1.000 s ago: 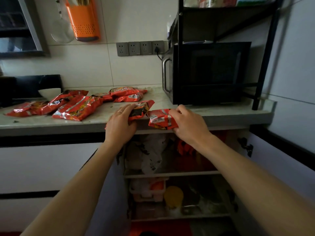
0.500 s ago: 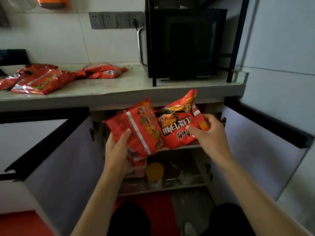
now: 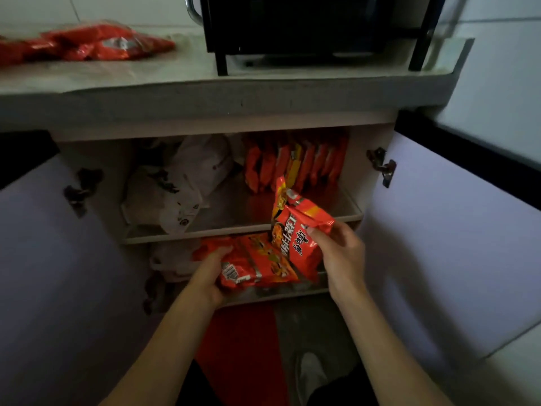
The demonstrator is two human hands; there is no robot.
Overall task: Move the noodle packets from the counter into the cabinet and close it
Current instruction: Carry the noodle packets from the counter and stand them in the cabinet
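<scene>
- Red foil fills both our grips: our left hand (image 3: 209, 276) curls round one noodle packet (image 3: 254, 265) lying flat, and our right hand (image 3: 341, 253) pinches a second packet (image 3: 298, 230) held upright by its edge.
- Both packets sit between our hands, in front of the open cabinet (image 3: 374, 136), level with the front lip of the upper shelf (image 3: 234, 227) and not yet resting on it.
- Beyond our right grip, a row of packets (image 3: 295, 162) already stands on edge at the back of that shelf; we count roughly seven, though the dim light blurs them.
- Above our left grip, up on the counter (image 3: 205, 92), a heap of packets (image 3: 87, 43) waits; it is too blurred for us to count.
- Both doors, the left door (image 3: 58, 259) and the right door (image 3: 453, 244), hang wide open.
- We judge the job partway through: two packets in hand to stow, the counter heap to fetch, then two doors to shut.
</scene>
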